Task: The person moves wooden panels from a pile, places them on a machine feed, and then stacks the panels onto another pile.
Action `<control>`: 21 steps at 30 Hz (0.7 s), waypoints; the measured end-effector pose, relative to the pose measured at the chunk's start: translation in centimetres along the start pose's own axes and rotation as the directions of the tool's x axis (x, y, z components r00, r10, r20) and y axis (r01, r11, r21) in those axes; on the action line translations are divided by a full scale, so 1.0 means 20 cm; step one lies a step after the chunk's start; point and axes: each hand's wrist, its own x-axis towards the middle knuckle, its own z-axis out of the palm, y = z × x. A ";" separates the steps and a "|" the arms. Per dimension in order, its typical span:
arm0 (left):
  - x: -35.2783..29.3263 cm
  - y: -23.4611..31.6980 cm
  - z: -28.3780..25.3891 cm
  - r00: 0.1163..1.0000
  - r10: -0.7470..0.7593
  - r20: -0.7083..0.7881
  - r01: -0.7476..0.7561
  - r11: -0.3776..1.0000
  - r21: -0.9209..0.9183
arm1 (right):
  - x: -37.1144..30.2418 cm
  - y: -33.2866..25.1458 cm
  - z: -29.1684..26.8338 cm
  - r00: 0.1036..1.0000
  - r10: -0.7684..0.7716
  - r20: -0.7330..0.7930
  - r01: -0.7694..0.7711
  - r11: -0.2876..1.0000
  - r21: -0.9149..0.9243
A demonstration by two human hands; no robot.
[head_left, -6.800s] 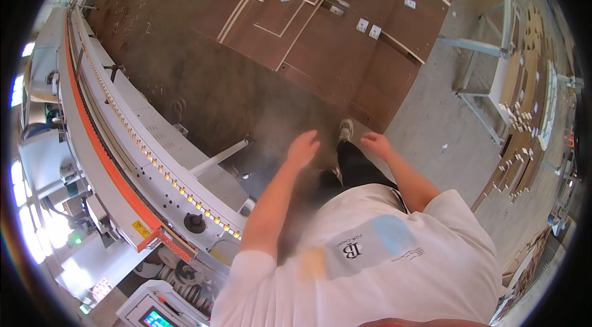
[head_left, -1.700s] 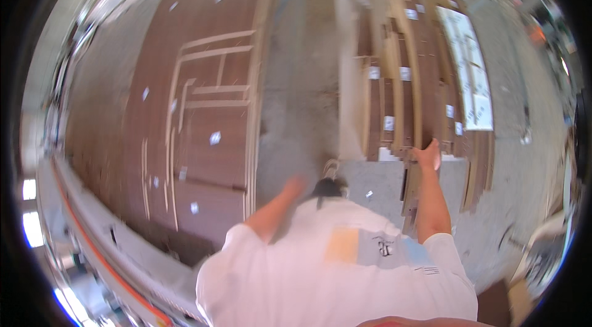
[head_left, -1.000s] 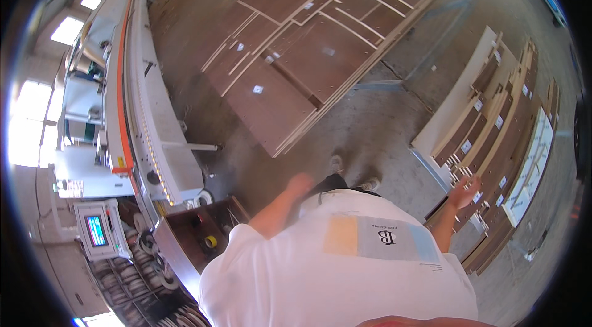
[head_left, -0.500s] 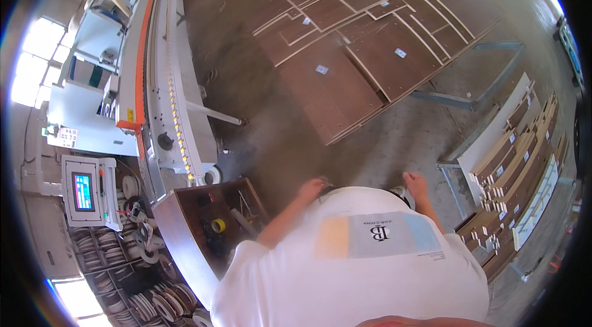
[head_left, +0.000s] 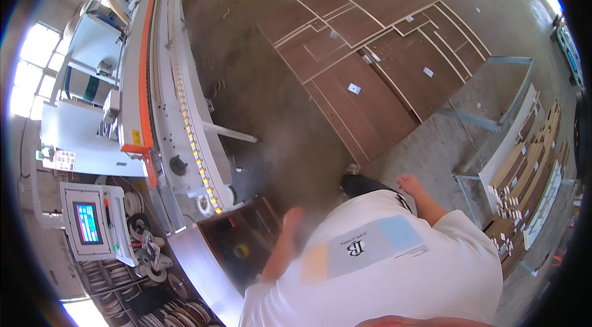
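My left hand [head_left: 294,216] hangs beside an open-topped brown box [head_left: 271,206], just right of its far corner. Its fingers are smeared by motion. My right hand [head_left: 408,184] swings out over the floor on the right, its fingers curled loosely, and I see nothing in them. Neither hand touches anything that I can make out. Inside the box lie a yellow roll of tape [head_left: 241,251] and other items too dim to name. One dark-trousered leg [head_left: 364,186] is stepping forward below the white shirt.
Ahead, brown panels [head_left: 364,105] with pale edges lie spread in a low layer. On the left runs a long machine [head_left: 148,80] with an orange strip, beside a control screen [head_left: 88,223] and racked edging rolls [head_left: 179,314]. Strips [head_left: 524,166] are stacked on the right by a metal frame [head_left: 487,122].
My body has turned and stepped forward. The left hand has dropped back toward the box, and the leg now shows in front. The panels appear further right and lower in view.
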 end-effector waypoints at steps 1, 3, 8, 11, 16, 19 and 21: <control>0.03 0.07 -0.01 0.965 0.255 0.055 -0.261 0.945 0.195 | 0.07 -0.04 0.02 1.000 0.008 -0.003 -0.008 1.000 0.019; 0.00 0.14 -0.06 0.714 0.693 0.104 -0.605 0.535 0.590 | 0.24 -0.15 0.10 1.000 -0.022 0.008 0.023 1.000 -0.013; 0.12 0.46 -0.29 0.750 0.599 0.280 -0.614 0.474 0.632 | 0.50 -0.56 0.29 0.994 0.022 0.108 -0.038 0.987 0.155; 0.25 0.71 -0.47 0.906 0.302 0.295 -0.422 0.634 0.647 | 0.69 -0.78 0.32 0.988 -0.082 0.134 0.052 0.975 0.215; 0.65 1.15 -0.72 0.896 0.189 0.402 -0.444 0.418 0.793 | 0.85 -1.21 0.10 0.982 -0.154 0.113 0.131 0.974 0.186; 0.94 1.25 -0.78 0.955 0.142 0.261 -0.269 0.785 0.558 | 0.96 -1.28 0.02 0.991 -0.106 0.083 0.069 0.931 0.360; 1.18 1.32 -0.75 0.875 0.342 0.342 -0.477 0.724 0.498 | 1.00 -1.32 -0.04 0.999 -0.028 0.040 0.006 0.883 0.469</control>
